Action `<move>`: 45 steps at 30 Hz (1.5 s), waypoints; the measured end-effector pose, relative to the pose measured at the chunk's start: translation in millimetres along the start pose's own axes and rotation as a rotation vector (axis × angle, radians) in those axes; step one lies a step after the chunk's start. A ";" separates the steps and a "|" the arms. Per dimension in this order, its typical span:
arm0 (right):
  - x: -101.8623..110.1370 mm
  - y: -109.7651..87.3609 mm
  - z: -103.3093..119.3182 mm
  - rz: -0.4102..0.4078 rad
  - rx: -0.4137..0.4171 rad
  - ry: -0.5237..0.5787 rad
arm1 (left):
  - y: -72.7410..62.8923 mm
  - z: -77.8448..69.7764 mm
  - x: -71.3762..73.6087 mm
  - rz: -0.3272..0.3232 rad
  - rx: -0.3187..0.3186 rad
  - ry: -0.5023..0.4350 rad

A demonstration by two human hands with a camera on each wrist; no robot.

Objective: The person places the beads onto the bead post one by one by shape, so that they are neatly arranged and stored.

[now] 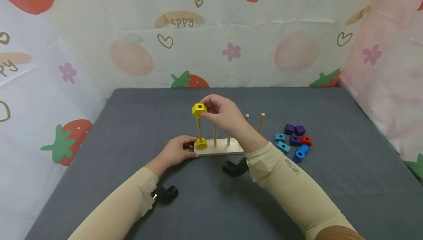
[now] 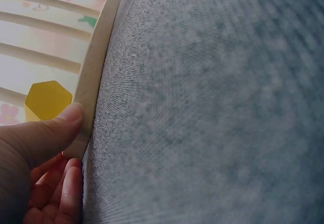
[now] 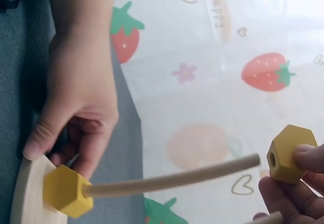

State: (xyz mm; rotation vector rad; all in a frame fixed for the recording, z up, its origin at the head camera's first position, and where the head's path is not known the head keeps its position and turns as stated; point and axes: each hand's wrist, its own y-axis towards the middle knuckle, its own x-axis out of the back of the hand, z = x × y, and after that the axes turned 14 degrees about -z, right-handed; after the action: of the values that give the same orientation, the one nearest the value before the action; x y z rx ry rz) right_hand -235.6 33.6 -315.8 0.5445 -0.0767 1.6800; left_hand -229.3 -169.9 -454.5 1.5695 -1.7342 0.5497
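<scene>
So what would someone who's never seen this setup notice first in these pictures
Probably the bright yellow hexagonal block pinched in the right hand's grip, just off the tip of the leftmost peg. Next, its yellow twin low on that peg, by the end of the wooden base that the left hand's grip holds. Then the cluster of purple, teal, red and blue blocks on the grey cloth to the right.

We list one wooden base (image 1: pixel 219 151), three-o'clock end hidden behind the right forearm (image 1: pixel 252 140); right hand (image 3: pixel 296 197), cropped at four o'clock, right-wrist view; left hand (image 2: pixel 30 150), cropped at eight, left-wrist view.
</scene>
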 end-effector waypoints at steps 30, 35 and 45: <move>-29.7 -15.8 -20.9 -0.170 -0.120 0.042 | 1.3 1.9 -1.1 -0.019 -0.025 -0.012; -33.8 -18.0 -25.8 -0.190 -0.151 0.066 | 1.5 1.5 -1.3 -0.020 -0.018 -0.014; -40.0 -21.3 -37.5 -0.204 -0.159 0.065 | 1.3 0.7 -0.5 -0.007 -0.002 -0.005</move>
State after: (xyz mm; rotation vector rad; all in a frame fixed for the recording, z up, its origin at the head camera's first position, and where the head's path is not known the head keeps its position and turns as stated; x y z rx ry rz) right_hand -223.7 14.2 -370.1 0.3651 -0.1039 1.4768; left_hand -230.7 -169.9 -455.1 1.5764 -1.7315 0.5403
